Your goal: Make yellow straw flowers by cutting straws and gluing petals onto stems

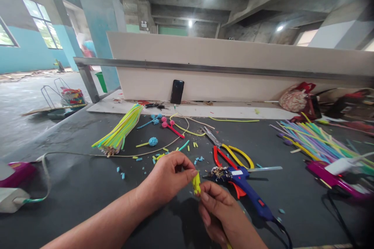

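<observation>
Over the near middle of the table, my left hand pinches the top of a small cluster of yellow pipe cleaner pieces. From below right, my right hand closes its fingers at the cluster's lower end. A bit of yellow stem shows under that hand; its middle is hidden by the fingers. Just right of my hands lies a blue glue gun with a clear glue stick in its back. Scissors with red and yellow handles rest behind it. Short cut yellow and blue pieces are scattered beyond my left hand.
A yellow-green pipe cleaner bundle lies left, a loose multicoloured pile right. Blue and pink pompom stems sit farther back. A phone leans on the white board. Purple devices and cables lie at both sides.
</observation>
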A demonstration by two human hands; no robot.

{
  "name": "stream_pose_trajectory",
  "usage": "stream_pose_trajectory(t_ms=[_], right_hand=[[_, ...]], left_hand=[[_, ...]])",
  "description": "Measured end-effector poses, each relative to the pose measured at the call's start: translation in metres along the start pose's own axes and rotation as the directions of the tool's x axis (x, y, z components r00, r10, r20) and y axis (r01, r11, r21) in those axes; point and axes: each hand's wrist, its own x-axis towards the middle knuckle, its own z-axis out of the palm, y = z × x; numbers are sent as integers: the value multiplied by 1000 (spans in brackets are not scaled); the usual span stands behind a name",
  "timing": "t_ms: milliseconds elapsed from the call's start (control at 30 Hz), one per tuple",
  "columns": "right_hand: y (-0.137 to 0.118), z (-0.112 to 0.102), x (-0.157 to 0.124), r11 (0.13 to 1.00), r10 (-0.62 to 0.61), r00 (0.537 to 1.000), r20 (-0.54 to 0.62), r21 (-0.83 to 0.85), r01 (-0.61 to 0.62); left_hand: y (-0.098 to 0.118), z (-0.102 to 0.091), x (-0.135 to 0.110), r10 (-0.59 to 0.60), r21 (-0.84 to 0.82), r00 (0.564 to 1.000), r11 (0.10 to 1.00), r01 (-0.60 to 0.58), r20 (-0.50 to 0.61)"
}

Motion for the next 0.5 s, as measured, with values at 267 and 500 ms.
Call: stream_pose_trajectory(t_ms=[267, 500], right_hand=[[-3, -4, 0, 995, -17, 999, 48, 95, 12], [-3, -4, 1, 996, -17, 998, 59, 93, 12]], left_hand=[[-2, -6, 2, 95, 2, 993, 996, -95, -68], [0, 3, -2, 238, -15, 971, 971, -238, 2]])
